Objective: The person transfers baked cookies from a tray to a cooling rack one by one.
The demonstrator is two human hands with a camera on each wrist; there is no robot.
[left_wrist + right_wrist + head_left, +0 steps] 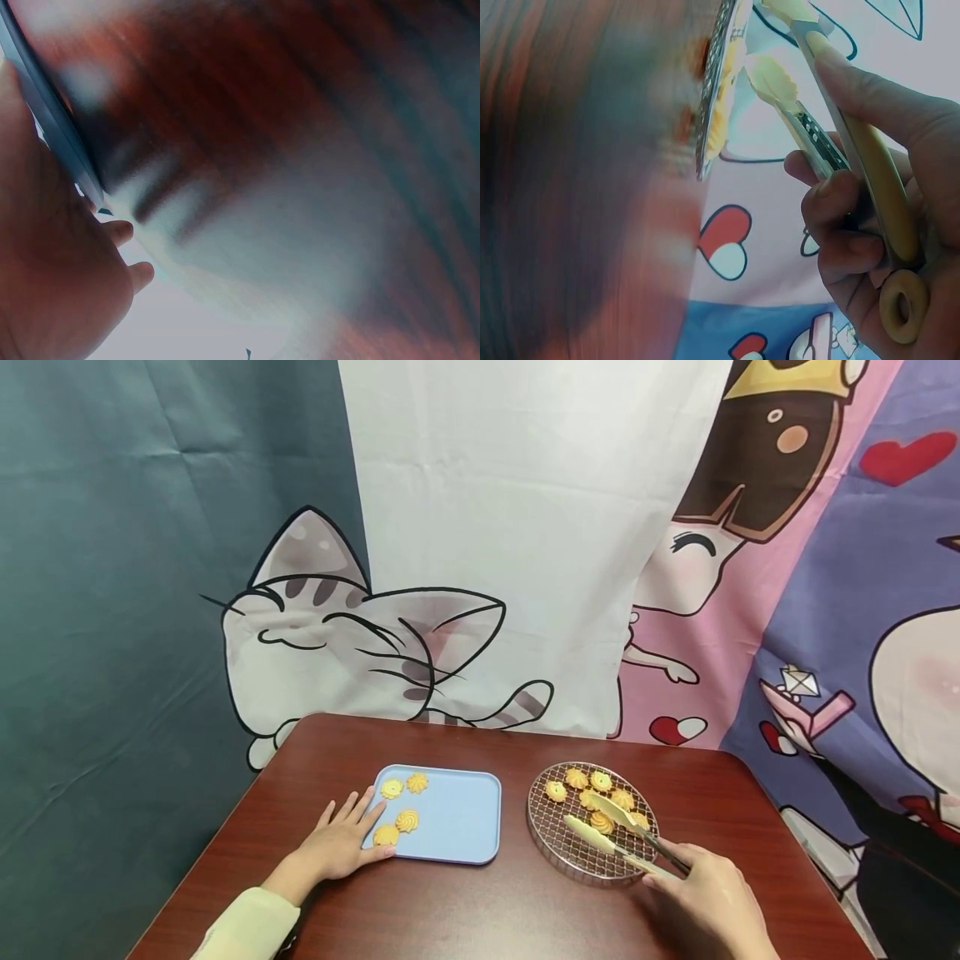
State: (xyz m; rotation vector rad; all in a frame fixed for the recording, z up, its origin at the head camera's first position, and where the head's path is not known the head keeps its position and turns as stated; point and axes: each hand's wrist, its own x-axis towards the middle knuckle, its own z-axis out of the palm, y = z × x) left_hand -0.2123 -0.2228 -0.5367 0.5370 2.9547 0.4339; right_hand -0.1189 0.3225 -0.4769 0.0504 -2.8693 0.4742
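A: Dark red worktop (465, 902), cartoon curtains behind. Our right hand (708, 893) grips tongs (611, 827), tips parted over the cookies (600, 802) on the round rack (546, 843).

B: Tongs' long axis runs up-left from that grip. Left hand (341, 843) flat, fingers on the blue tray (457, 818).

Cream-tipped tongs (611, 835), apparently open, angled over the round wire rack (547, 852).

- The right hand (712, 897) is cut off by the lower edge of the head view.
- In the left wrist view the table (300, 150) is a blur.
- The rack (714, 90) shows edge-on and blurred at upper centre of the right wrist view, its cookies (724, 112) indistinct.
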